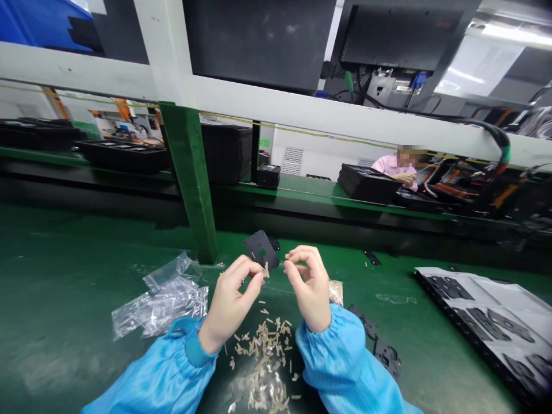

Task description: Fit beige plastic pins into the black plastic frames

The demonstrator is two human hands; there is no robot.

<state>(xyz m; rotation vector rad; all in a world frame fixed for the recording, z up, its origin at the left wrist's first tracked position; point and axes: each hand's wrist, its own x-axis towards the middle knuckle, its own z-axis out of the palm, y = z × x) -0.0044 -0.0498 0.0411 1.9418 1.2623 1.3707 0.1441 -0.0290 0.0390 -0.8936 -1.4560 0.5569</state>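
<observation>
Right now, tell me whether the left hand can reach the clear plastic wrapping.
Probably yes: the clear plastic wrapping lies beside the left hand with nothing visible between them, though its fingertips appear to pinch a pale strip.

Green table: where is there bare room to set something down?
Widest is the green table left of the clear bags; a smaller patch lies between the black plates and the tray. Crowded: between the left sleeve and right sleeve, strewn with tan scraps.
</observation>
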